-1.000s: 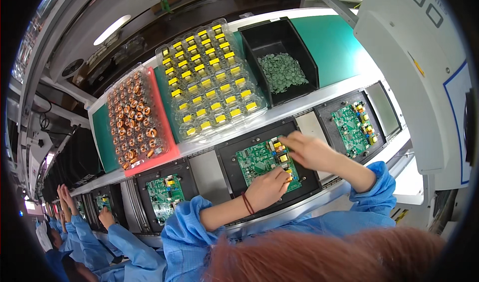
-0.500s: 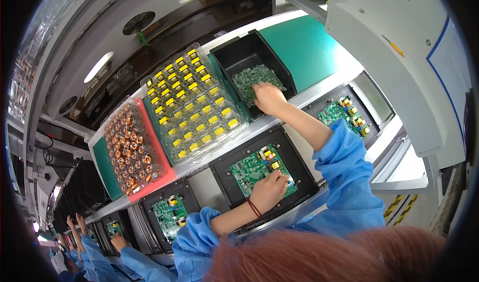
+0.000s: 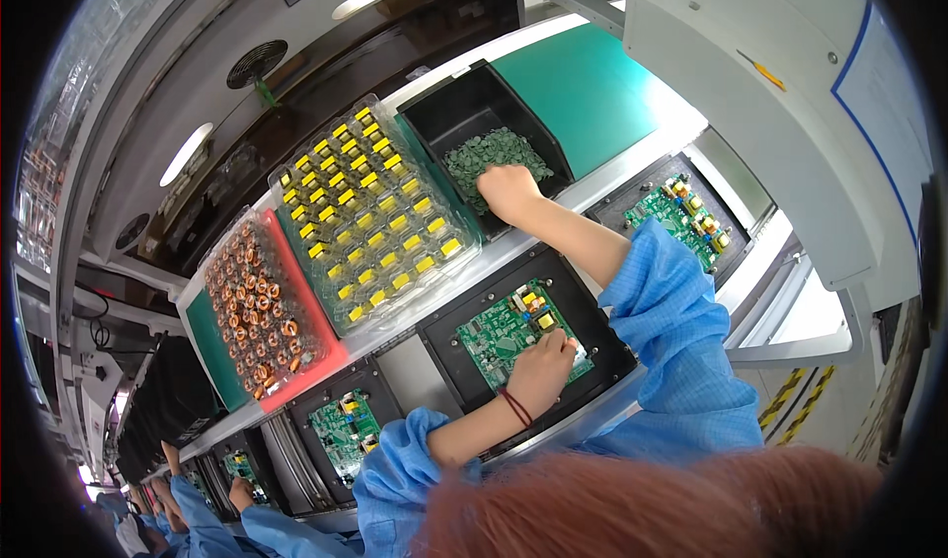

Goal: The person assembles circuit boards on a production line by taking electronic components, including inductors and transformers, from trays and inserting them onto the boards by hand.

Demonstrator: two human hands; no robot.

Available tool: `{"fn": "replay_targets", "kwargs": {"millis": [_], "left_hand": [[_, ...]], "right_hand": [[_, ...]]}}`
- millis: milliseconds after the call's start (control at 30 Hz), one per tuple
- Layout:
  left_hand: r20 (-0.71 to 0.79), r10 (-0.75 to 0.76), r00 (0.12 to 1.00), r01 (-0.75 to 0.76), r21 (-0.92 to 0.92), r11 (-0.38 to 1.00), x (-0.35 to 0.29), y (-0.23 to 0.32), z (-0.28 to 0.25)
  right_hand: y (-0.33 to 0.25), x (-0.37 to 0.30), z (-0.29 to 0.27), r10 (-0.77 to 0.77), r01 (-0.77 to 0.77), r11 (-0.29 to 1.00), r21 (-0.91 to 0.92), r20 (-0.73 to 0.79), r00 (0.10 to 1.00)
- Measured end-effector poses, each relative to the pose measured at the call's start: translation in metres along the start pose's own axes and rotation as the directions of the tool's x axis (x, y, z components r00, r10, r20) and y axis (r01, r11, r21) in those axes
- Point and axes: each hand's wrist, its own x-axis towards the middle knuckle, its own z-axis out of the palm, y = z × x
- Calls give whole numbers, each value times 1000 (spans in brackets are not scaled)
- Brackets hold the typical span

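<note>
My left hand [image 3: 545, 372] is closed over the right-hand part of a green circuit board [image 3: 482, 335], its fingertips beside the yellow and white components. Whatever those fingers hold, if anything, is hidden. The board lies in a black carrier frame [image 3: 449, 356]. My right hand [image 3: 511, 193] reaches into a black bin [image 3: 449, 114], fingers curled down at the near side of a heap of small flat green pieces [image 3: 499, 151]. Its fingertips are out of sight, and I cannot make out anything in them.
Left of the bin stands a clear tray of yellow-topped components [image 3: 370, 212]; beyond it is a red tray of copper-coil parts [image 3: 257, 301]. Further boards in carriers lie right [image 3: 676, 217] and left [image 3: 344, 430]. A white machine [image 3: 750, 114] rises at right. Co-workers' hands [image 3: 240, 494] are at lower left.
The view has shifted slightly. My right hand remains at the bin, its fingers now curled further under. My left hand stays over the same board, a little turned.
</note>
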Motion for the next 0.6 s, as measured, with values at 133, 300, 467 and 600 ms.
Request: {"fn": "replay_targets", "kwargs": {"millis": [133,300,467,600], "left_hand": [[49,40,998,-35,-97,995,-2,-5,-37],[117,-3,993,22,-157,987,-62,-34,-94],[-170,-314,934,321,17,947,-130,-80,-143],[-461,-519,720,643,160,749,-184,-118,-170]], "right_hand": [[1,-2,-2,-83,79,992,-96,-40,996],[4,-13,-18,-32,64,994,89,-324,946],[40,-75,-5,164,20,785,619,-239,957],[26,-142,-55,239,-204,661,722,54,969]]}}
